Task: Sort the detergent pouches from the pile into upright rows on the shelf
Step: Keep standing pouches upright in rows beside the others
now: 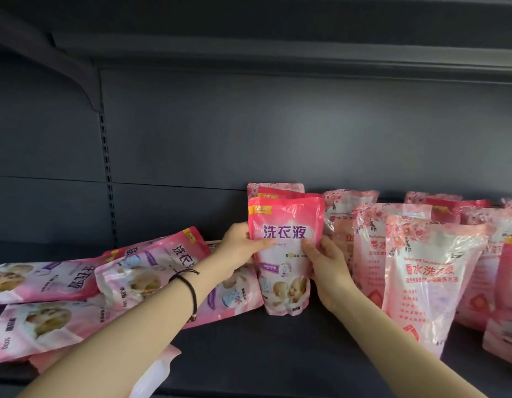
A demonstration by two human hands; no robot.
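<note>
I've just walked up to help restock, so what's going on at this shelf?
A person holds a bright pink plastic detergent pouch upright on the dark metal shelf, the left hand gripping its left edge and the right hand its right edge, in front of other upright pouches. A pile of matching pink pouches lies flat to the left, not yet sorted. To the right, paler pink floral pouches stand in rows.

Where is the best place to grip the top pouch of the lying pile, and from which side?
Probably its sealed top end, by the NEW label, from the right: the top pouch lies on its side, that end raised, uncovered, nearest the left hand.
</note>
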